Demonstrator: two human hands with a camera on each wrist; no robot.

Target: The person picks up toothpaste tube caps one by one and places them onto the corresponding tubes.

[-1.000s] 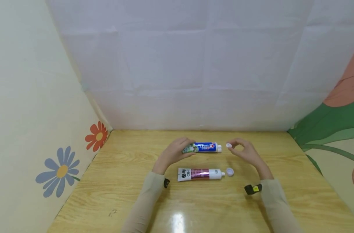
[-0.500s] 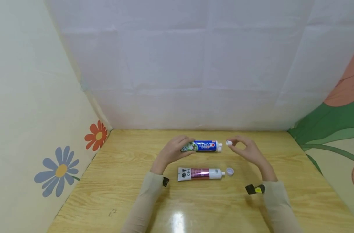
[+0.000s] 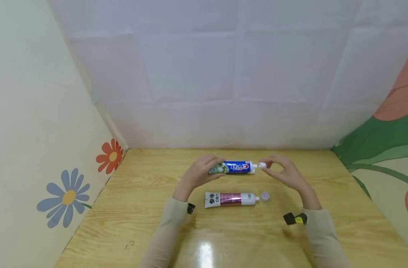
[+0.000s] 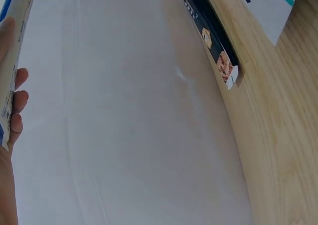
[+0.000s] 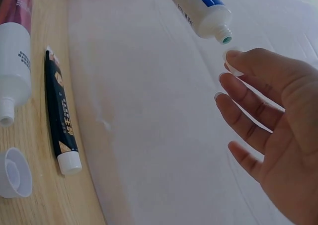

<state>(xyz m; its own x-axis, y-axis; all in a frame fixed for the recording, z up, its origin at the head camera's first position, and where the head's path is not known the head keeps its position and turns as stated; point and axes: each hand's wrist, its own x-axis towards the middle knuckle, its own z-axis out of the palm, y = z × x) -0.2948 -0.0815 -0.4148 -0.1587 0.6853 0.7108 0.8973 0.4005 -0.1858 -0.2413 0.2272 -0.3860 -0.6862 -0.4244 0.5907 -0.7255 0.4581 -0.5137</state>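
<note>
In the head view my left hand [image 3: 201, 173] grips the rear part of a blue and green toothpaste tube [image 3: 236, 167], raised above the table. Its bare nozzle points right. My right hand [image 3: 285, 175] pinches a small white cap [image 3: 262, 165] between thumb and index finger, just right of that nozzle. From the right wrist a narrow gap shows between nozzle [image 5: 224, 35] and cap [image 5: 232, 62]; the other fingers spread loosely. Nearer me lies a pink and white toothpaste tube [image 3: 231, 199] with its nozzle uncovered. A round white cap [image 3: 265, 196] sits beside that nozzle.
A black toothpaste tube [image 5: 62, 111] with a white cap lies near the table's back edge; the head view does not show it. A white sheet [image 3: 204, 74] hangs behind the wooden table [image 3: 257, 238]. Flower-printed walls stand left and right.
My right hand has turned the small white cap toward the blue and green tube and brought it left, closer to the nozzle. My left hand has lifted the tube slightly.
</note>
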